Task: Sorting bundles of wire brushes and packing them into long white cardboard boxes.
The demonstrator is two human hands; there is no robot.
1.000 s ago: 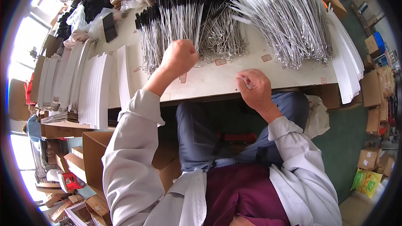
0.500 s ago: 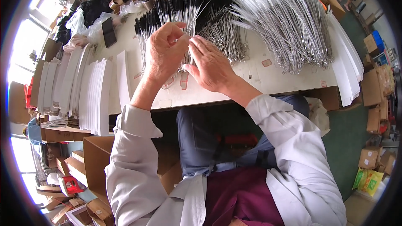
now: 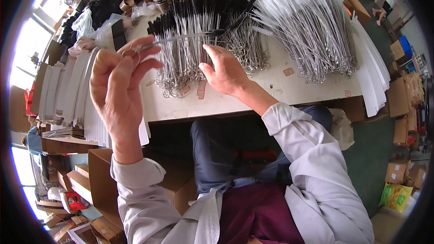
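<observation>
The left hand (image 3: 118,92) fingers pinch one wire brush (image 3: 181,37) by its looped end; its head reaches just beyond the right hand (image 3: 226,73), thumb and fingers parted. Farther, black brushes (image 3: 183,56) lie untouched on the counter (image 3: 253,88), white brushes (image 3: 312,31) rightward.

Shiny metal stems (image 3: 186,56) rise into matt, fuzzy black-bristled brushes (image 3: 196,11); at right, plastic-looking pale-bristled brushes (image 3: 298,7) lie on a smooth tabletop (image 3: 264,89).
</observation>
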